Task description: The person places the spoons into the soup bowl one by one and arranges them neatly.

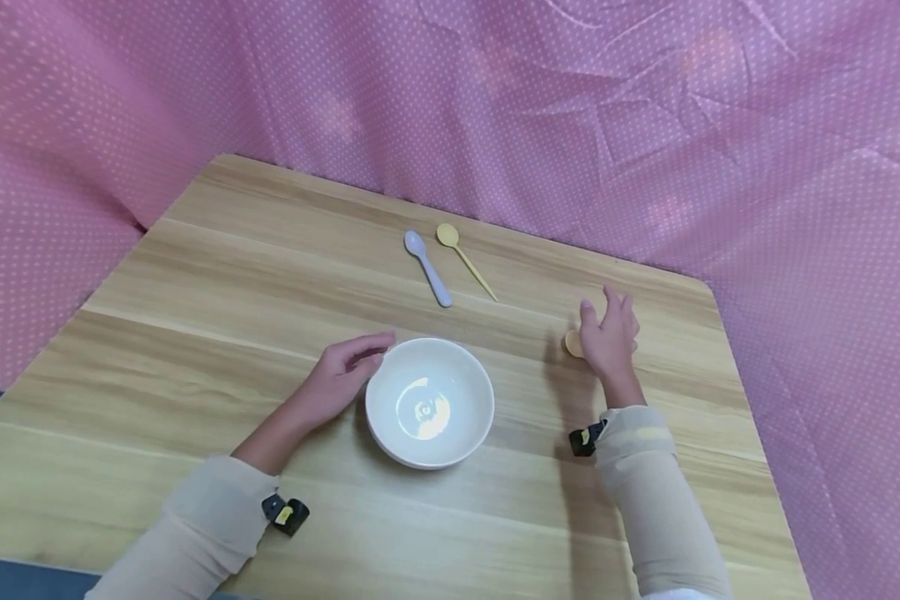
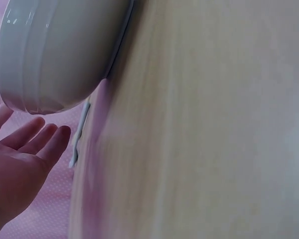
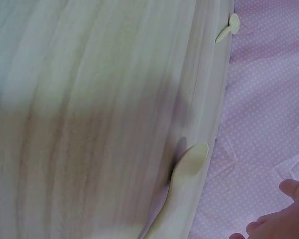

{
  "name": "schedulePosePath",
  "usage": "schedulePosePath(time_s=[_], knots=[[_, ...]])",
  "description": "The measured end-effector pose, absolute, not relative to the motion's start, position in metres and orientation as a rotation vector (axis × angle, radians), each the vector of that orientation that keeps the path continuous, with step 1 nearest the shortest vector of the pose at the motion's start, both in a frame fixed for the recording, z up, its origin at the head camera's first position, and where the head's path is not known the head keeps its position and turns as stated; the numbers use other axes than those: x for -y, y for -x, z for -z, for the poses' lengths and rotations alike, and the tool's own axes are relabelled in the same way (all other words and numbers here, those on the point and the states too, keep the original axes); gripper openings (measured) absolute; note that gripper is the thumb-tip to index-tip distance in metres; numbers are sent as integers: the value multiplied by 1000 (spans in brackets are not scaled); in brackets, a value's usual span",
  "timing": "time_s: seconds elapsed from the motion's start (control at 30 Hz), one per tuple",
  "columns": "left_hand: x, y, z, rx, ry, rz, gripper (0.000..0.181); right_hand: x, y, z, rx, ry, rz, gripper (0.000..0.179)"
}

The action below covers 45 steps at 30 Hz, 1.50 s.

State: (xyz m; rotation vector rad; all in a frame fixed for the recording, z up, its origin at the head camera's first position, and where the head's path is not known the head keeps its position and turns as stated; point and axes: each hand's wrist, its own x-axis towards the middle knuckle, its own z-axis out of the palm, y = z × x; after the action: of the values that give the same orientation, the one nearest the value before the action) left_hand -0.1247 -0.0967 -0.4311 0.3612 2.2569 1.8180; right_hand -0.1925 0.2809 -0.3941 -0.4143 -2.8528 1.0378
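Note:
A white bowl (image 1: 429, 408) stands upright on the table with nothing in it. At its left side is my left hand (image 1: 342, 375), fingers loosely bent near the rim. In the left wrist view, that hand (image 2: 20, 174) lies palm up beside the bowl wall (image 2: 60, 55); I cannot tell whether a fingertip touches. Over on the right, my right hand (image 1: 611, 337) hovers with spread fingers above a wooden spoon (image 1: 573, 343), whose handle it mostly hides in the head view. The right wrist view has this spoon (image 3: 189, 164) lying on the table, apart from the fingers.
Beyond the bowl lie a lavender spoon (image 1: 429, 271) and a yellow spoon (image 1: 447, 235), side by side. The wood-grain table (image 1: 195, 283) ends at a pink dotted cloth (image 1: 450, 100), which hangs behind it and at both sides.

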Motion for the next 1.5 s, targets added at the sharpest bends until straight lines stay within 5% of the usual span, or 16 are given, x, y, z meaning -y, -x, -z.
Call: schedulePosePath(time_s=[0.93,1.5], knots=[[92,110,441,-2238,-298,-1839,36,-333,157,395,2727,692,-1169,62],[96,102,444,-2183,-248,-1873,40,-364,131,407,2733,757,-1145,45]])
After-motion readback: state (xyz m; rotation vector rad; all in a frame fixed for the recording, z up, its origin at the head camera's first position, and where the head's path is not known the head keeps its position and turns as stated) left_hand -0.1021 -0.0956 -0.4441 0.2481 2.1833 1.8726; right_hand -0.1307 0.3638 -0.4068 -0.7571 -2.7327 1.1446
